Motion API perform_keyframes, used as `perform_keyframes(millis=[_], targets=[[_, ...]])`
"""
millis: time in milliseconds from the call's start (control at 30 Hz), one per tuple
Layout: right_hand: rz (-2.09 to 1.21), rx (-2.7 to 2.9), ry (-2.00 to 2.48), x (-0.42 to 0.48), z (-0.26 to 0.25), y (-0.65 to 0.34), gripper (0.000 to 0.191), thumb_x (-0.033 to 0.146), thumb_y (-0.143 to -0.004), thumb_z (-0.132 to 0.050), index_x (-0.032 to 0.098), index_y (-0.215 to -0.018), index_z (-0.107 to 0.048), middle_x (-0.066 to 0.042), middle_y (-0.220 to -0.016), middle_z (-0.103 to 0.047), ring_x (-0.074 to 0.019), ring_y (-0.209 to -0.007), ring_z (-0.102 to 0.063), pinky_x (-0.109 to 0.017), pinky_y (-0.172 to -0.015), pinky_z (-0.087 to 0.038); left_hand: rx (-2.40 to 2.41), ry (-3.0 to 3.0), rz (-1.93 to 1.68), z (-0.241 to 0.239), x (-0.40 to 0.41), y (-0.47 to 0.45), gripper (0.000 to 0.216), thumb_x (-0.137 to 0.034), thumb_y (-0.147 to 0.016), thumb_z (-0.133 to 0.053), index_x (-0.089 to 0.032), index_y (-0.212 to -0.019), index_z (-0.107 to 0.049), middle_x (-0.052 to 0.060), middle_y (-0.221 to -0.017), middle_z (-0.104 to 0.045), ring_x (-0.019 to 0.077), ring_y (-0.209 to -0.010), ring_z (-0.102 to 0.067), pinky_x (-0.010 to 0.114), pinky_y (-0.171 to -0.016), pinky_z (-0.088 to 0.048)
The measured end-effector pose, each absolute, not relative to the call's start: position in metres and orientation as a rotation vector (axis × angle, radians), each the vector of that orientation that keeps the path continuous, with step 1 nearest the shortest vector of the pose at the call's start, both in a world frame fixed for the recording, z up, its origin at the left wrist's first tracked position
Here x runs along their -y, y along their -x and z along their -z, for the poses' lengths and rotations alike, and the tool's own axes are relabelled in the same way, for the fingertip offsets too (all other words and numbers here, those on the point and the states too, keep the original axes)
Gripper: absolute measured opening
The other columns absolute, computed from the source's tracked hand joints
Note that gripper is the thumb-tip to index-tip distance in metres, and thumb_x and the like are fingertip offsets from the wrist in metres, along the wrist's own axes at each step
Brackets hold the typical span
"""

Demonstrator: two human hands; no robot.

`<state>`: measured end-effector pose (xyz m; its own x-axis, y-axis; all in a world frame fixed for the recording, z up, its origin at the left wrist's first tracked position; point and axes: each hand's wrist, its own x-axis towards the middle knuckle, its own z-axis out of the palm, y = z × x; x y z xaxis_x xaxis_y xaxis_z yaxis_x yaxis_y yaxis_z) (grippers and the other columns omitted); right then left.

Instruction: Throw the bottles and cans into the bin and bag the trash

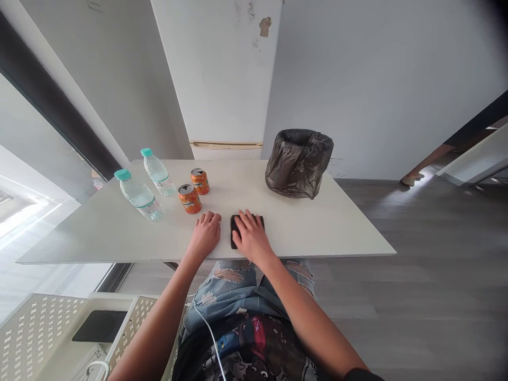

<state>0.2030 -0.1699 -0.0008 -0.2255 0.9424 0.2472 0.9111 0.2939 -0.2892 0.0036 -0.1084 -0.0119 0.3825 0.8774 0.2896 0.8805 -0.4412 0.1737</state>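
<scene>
My right hand (251,236) lies flat with spread fingers on a black, flat, rectangular thing (234,242) near the front edge of the white table (317,233). Its exact kind is mostly hidden under the palm. Just left of it, my left hand (207,232) rests on the tabletop, fingers loosely bent and holding nothing. Beyond that hand stand two orange drink cans, a nearer can (189,200) and a farther can (200,181). Further left are two clear plastic bottles with teal caps, a nearer bottle (138,196) and a farther bottle (157,172), both upright.
A bin lined with a dark plastic bag (297,166) stands at the table's back right. Behind the table is a white fridge-like door (226,79). At lower left is a cream perforated cart (43,328). A white cable (210,330) runs over my lap. Another person's foot (411,179) shows at right.
</scene>
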Motion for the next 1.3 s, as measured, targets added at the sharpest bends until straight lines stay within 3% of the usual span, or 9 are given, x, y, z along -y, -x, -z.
perform_keyframes(millis=[133, 300, 467, 733, 1000, 1167, 1300], targets=[[-0.156, 2.271, 1.707, 0.162, 0.005, -0.195, 0.059, 0.051, -0.111, -0.034, 0.028, -0.165, -0.042, -0.002, -0.176, -0.030, -0.0279, -0.164, -0.025, -0.056, -0.134, -0.019, 1.653, 2.617, 0.553, 0.009, 0.110, -0.003, 0.028, -0.018, -0.102, -0.041, -0.020, -0.119, -0.063, 0.014, -0.119, -0.063, 0.0319, -0.110, -0.057, 0.047, -0.096, -0.047], [-0.248, 2.203, 1.889, 0.158, 0.008, -0.235, 0.064, 0.052, -0.112, -0.024, 0.026, -0.169, -0.035, -0.003, -0.179, -0.022, -0.0273, -0.166, -0.020, -0.058, -0.134, -0.014, 1.691, 2.600, 0.519, 0.008, 0.111, -0.003, 0.028, -0.019, -0.101, -0.043, -0.020, -0.121, -0.063, 0.014, -0.121, -0.063, 0.0325, -0.111, -0.057, 0.048, -0.096, -0.047], [-0.229, 2.145, 2.049, 0.164, 0.013, -0.337, 0.067, 0.058, -0.112, -0.018, 0.029, -0.171, -0.029, -0.001, -0.180, -0.019, -0.0279, -0.167, -0.017, -0.059, -0.135, -0.013, 1.675, 2.615, 0.535, 0.011, 0.109, -0.002, 0.028, -0.018, -0.101, -0.042, -0.020, -0.120, -0.063, 0.013, -0.122, -0.063, 0.0319, -0.113, -0.058, 0.047, -0.096, -0.047], [-0.113, 1.970, 2.326, 0.203, 0.019, -0.507, 0.068, 0.056, -0.111, -0.017, 0.027, -0.170, -0.032, -0.007, -0.179, -0.023, -0.0304, -0.166, -0.020, -0.058, -0.133, -0.023, 1.628, 2.576, 0.583, 0.016, 0.103, -0.002, 0.025, -0.021, -0.101, -0.044, -0.021, -0.116, -0.064, 0.013, -0.118, -0.064, 0.0325, -0.110, -0.059, 0.045, -0.090, -0.048], [-0.079, 1.944, 2.272, 0.203, 0.024, -0.508, 0.069, 0.058, -0.109, -0.018, 0.030, -0.171, -0.027, -0.005, -0.180, -0.021, -0.0304, -0.167, -0.017, -0.060, -0.133, -0.021, 1.665, 2.575, 0.533, 0.012, 0.104, -0.004, 0.026, -0.021, -0.100, -0.044, -0.020, -0.117, -0.064, 0.014, -0.119, -0.064, 0.0334, -0.112, -0.059, 0.047, -0.093, -0.049], [0.230, 1.828, 2.149, 0.210, 0.023, -0.505, 0.069, 0.057, -0.108, -0.027, 0.027, -0.170, -0.030, -0.010, -0.178, -0.027, -0.0371, -0.166, -0.016, -0.073, -0.128, -0.018, 1.654, 2.583, 0.565, 0.012, 0.105, -0.004, 0.025, -0.019, -0.100, -0.045, -0.020, -0.117, -0.063, 0.014, -0.118, -0.063, 0.0326, -0.112, -0.058, 0.047, -0.096, -0.049], [0.282, 1.805, 2.131, 0.208, 0.030, -0.508, 0.068, 0.057, -0.106, -0.030, 0.029, -0.168, -0.032, -0.012, -0.176, -0.031, -0.0419, -0.164, -0.022, -0.080, -0.123, -0.023, 1.664, 2.595, 0.551, 0.011, 0.109, -0.005, 0.027, -0.017, -0.099, -0.045, -0.021, -0.118, -0.063, 0.013, -0.118, -0.063, 0.0306, -0.112, -0.059, 0.045, -0.098, -0.048]])
